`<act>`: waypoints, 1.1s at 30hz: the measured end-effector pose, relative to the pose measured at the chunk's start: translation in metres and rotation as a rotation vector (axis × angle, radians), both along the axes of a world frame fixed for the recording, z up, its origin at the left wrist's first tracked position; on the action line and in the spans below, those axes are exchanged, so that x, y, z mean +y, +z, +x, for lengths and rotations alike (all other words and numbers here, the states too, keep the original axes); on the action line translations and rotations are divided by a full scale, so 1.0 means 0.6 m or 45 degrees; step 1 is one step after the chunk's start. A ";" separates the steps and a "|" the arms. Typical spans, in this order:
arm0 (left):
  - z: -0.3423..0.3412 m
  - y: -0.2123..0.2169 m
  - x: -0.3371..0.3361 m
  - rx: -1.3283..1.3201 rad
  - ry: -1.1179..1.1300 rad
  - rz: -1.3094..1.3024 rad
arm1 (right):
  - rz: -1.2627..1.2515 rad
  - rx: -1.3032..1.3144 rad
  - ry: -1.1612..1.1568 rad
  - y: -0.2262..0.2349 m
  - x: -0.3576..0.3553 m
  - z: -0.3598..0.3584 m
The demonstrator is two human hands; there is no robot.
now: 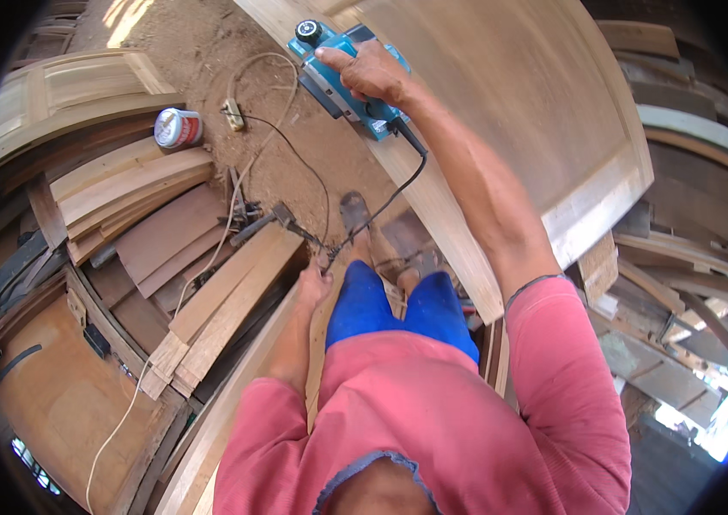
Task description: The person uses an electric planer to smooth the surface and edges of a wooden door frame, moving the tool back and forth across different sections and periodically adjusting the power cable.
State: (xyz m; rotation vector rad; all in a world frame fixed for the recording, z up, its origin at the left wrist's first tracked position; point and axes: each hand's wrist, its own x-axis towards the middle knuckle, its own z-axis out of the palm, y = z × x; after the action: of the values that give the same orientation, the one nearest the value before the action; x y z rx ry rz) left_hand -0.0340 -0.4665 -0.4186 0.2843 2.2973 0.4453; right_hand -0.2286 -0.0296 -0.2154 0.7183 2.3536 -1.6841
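The right hand (364, 73), in the upper middle of the frame, has its fingers wrapped tight around the top handle of a blue electric planer (342, 73). The planer sits on the narrow edge of a wooden door (510, 112) that slants from top centre toward the lower right. The left hand (314, 281), at centre, pinches the planer's black power cord (381, 206) between closed fingers, holding it away from the door. The planer looks heavy, rigid and hard-shelled, so the top handle is likely the sound place to grip it, with the front knob for a second hand. At left lie stacked planks (209, 300), a tin can (178, 128) and a white cable (235, 189) on the dirt floor.
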 end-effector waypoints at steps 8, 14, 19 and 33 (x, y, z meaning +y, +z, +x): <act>0.053 0.005 0.017 -0.070 -0.141 0.037 | -0.058 -0.002 0.036 0.002 0.006 0.394; 0.116 0.034 0.116 -0.199 -0.397 0.088 | -0.019 -0.084 -0.037 0.017 -0.012 0.757; 0.208 0.058 0.219 -0.213 -0.730 0.178 | -0.048 -0.353 -0.174 0.031 -0.052 0.998; 0.158 0.045 0.151 -0.194 -0.470 -0.037 | 0.041 -0.247 -0.173 0.017 -0.027 0.746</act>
State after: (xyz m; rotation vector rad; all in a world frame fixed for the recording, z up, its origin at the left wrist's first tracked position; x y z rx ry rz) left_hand 0.0607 -0.3759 -0.3916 0.6244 2.0426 0.2359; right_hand 0.2193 -0.0460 -0.2050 1.0190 2.2478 -1.5501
